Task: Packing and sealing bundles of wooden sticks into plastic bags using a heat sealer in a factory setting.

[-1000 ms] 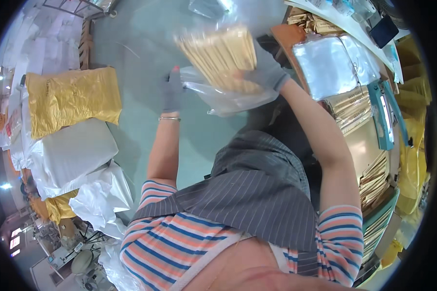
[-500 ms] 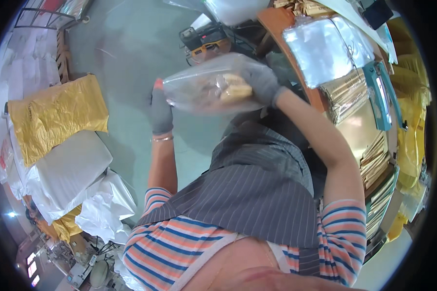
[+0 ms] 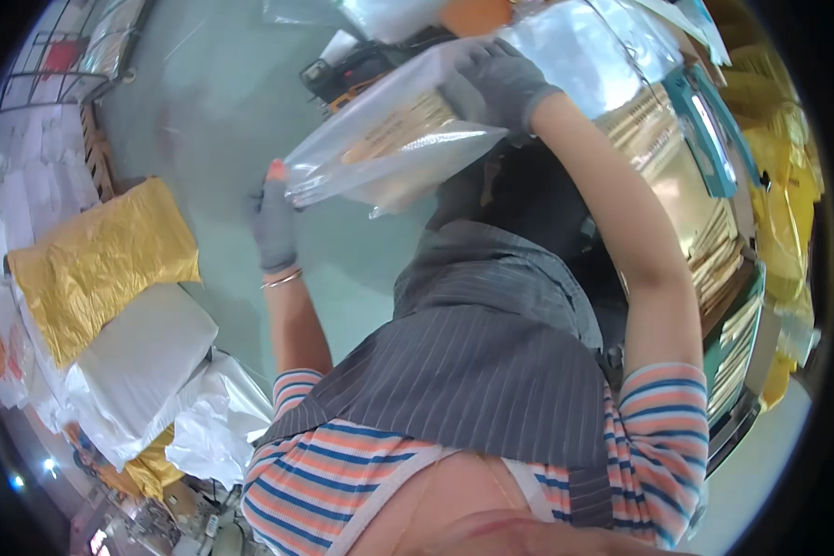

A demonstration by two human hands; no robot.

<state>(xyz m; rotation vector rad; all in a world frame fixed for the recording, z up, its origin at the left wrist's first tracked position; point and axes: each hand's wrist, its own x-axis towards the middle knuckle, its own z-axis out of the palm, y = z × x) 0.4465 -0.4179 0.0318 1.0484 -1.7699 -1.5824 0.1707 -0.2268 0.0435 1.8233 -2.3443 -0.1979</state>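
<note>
A clear plastic bag with a tan, paper-like bundle inside is stretched between my two gloved hands, above the floor. My left hand, in a grey glove with the fingertip bare, pinches the bag's left end. At the upper right end, my right hand, also grey-gloved, is closed on the bag. Its thumb side is partly hidden by the plastic. The bag hangs tilted, its right end farther from me than its left, with a loose flap sagging beneath.
At right, a worktable carries stacked clear bags, tan paper bundles and a teal-framed device. A yellow sack lies over white sacks at left. Beyond the bag sits a black-and-orange machine. A wire rack stands far left.
The bag has swung to a steeper tilt, its right end rising up and away with my right hand. My left hand has shifted slightly left, still on the bag.
</note>
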